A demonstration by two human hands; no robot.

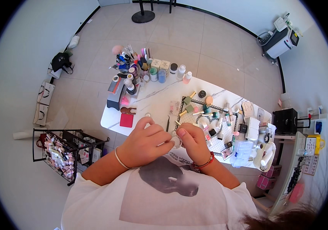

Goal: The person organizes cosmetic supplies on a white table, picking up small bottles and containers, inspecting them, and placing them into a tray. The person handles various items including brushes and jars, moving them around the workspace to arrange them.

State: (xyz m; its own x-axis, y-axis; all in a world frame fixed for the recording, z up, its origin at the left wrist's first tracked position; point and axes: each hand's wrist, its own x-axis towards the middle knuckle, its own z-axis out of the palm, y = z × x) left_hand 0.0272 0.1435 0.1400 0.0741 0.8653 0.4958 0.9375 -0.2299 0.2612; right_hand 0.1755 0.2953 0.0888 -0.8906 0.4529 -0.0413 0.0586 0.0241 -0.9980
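Note:
My left hand (144, 138) is above the near edge of the white marble-patterned table (152, 97), fingers curled inward. Whether it holds anything is hidden. Close on its right, my right hand (193, 140) pinches a thin gold-coloured stick (177, 122) between thumb and finger. Its lower end is hidden, so I cannot tell its exact kind. Between the hands, small clear round pieces (176, 142) show in part. Just beyond lie black tweezers (168, 123) and a small sheet of nail decorations (174, 107). A small whitish round item (147, 114) sits past my left hand.
A dark-framed tray (182, 100) at right holds several polish bottles. Left stand a brush holder (123, 63), jars (162, 76), a red square (126, 120) and a grey hand rest (114, 100). A black wire cart (71, 155) is beside the table. Clear box (242, 153) front right.

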